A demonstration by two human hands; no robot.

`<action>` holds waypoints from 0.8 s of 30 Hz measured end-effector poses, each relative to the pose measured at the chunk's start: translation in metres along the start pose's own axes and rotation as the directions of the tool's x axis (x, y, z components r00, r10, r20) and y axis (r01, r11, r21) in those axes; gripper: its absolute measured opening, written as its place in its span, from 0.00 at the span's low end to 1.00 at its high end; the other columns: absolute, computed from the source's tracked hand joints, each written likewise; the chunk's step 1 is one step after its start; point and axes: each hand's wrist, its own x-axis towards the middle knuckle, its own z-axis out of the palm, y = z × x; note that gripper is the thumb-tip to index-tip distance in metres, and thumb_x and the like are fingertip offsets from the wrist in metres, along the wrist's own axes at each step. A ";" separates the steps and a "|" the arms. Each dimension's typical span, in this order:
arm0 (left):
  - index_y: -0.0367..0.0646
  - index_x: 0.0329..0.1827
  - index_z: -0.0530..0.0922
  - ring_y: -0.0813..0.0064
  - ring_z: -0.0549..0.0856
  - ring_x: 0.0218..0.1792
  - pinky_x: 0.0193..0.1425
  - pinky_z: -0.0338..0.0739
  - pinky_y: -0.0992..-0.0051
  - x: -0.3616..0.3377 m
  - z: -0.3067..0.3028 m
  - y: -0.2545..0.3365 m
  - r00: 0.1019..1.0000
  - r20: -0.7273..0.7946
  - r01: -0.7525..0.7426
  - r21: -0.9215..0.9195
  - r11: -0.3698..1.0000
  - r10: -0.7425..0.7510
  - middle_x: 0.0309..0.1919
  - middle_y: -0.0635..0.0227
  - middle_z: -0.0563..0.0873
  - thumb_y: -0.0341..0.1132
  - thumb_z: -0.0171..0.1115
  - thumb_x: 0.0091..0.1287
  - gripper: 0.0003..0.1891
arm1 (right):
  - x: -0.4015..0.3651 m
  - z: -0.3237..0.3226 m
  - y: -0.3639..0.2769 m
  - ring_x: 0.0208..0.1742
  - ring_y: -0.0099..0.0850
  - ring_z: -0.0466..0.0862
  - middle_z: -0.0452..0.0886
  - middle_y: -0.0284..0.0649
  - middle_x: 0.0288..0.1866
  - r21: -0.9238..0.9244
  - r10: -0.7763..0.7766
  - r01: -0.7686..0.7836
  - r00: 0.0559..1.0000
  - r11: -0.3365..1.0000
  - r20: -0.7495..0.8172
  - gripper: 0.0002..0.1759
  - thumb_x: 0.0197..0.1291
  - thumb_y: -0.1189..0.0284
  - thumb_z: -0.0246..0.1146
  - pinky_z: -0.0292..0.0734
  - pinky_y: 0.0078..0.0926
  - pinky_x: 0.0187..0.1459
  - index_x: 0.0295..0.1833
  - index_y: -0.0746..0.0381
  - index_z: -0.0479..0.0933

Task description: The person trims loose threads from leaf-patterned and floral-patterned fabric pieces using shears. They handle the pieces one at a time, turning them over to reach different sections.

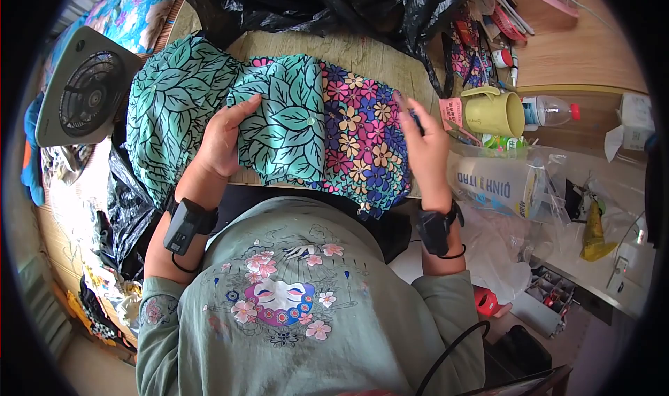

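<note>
My left hand (233,133) grips the left side of a folded teal cloth (282,117) printed with black-outlined leaves, thumb on top and the other fingers mostly hidden. A round, pale button-like spot shows on this cloth. To its right, partly beneath it, lies a dark flower-print cloth (362,131) with pink, cream and blue blossoms. My right hand (428,145) is at that cloth's right edge, fingers stretched upward with a small dark gap between thumb and forefinger. More leaf-print fabric (178,103) bulges to the left of my left hand.
Black plastic bags (348,6) cover the table's far side. A fan (87,89) stands at left. On the right are a yellow-green mug (498,114), a clear bottle (554,110) with a red cap, a clear plastic bag (502,183) and a white power socket (620,270).
</note>
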 end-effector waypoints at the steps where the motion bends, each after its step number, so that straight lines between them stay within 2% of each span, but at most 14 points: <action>1: 0.30 0.54 0.75 0.66 0.86 0.44 0.51 0.82 0.68 0.000 0.000 0.000 1.000 0.006 0.005 -0.009 1.000 -0.005 0.46 0.56 0.85 0.35 0.49 0.73 0.17 | 0.004 -0.005 0.008 0.36 0.19 0.80 0.84 0.34 0.34 -0.003 0.000 0.000 1.000 1.000 -0.005 0.18 0.59 0.69 0.67 0.75 0.20 0.39 0.55 0.63 0.79; 3: 0.29 0.54 0.75 0.66 0.86 0.44 0.51 0.82 0.68 0.000 -0.003 -0.001 1.000 0.008 0.002 -0.005 1.000 -0.002 0.46 0.56 0.85 0.35 0.49 0.73 0.17 | 0.012 -0.010 0.035 0.37 0.19 0.81 0.84 0.34 0.36 0.042 0.031 -0.032 0.999 0.999 0.004 0.18 0.59 0.69 0.67 0.75 0.20 0.41 0.52 0.66 0.79; 5: 0.29 0.54 0.75 0.66 0.86 0.44 0.50 0.82 0.69 0.002 -0.003 -0.002 1.000 0.003 -0.010 0.003 1.000 0.010 0.45 0.56 0.85 0.34 0.49 0.72 0.17 | 0.020 -0.014 0.037 0.38 0.19 0.81 0.84 0.34 0.37 0.062 0.041 -0.041 0.999 0.997 0.002 0.18 0.59 0.68 0.67 0.75 0.20 0.41 0.51 0.68 0.79; 12: 0.29 0.54 0.75 0.67 0.86 0.43 0.50 0.82 0.69 0.000 0.003 -0.001 0.999 -0.011 -0.031 0.016 0.999 0.032 0.46 0.56 0.85 0.34 0.49 0.72 0.16 | 0.037 0.000 0.026 0.36 0.26 0.83 0.85 0.42 0.37 -0.305 0.055 -0.059 0.998 0.951 -0.021 0.19 0.55 0.64 0.70 0.76 0.24 0.40 0.46 0.67 0.80; 16: 0.29 0.54 0.75 0.67 0.86 0.44 0.51 0.82 0.69 0.001 0.001 -0.001 0.999 -0.014 -0.032 0.018 0.999 0.032 0.46 0.56 0.85 0.34 0.49 0.72 0.17 | 0.036 0.000 0.013 0.36 0.30 0.84 0.84 0.45 0.36 -0.421 0.036 -0.053 0.998 0.906 -0.049 0.20 0.54 0.62 0.70 0.76 0.26 0.39 0.45 0.67 0.80; 21: 0.29 0.55 0.75 0.67 0.86 0.44 0.51 0.82 0.69 0.002 -0.002 -0.002 1.000 -0.003 -0.024 0.018 1.000 0.024 0.46 0.56 0.85 0.34 0.49 0.72 0.17 | 0.035 -0.001 0.020 0.35 0.33 0.84 0.84 0.46 0.34 -0.393 0.063 -0.069 0.998 0.917 -0.027 0.20 0.55 0.61 0.70 0.76 0.27 0.38 0.45 0.66 0.80; 24: 0.29 0.55 0.75 0.67 0.86 0.44 0.51 0.82 0.69 0.001 0.001 -0.002 1.000 -0.003 -0.019 0.013 1.000 0.019 0.46 0.56 0.85 0.35 0.49 0.72 0.17 | 0.033 0.001 0.017 0.32 0.30 0.83 0.84 0.43 0.32 -0.399 -0.061 0.016 0.993 0.917 -0.100 0.20 0.54 0.61 0.70 0.75 0.26 0.36 0.43 0.66 0.80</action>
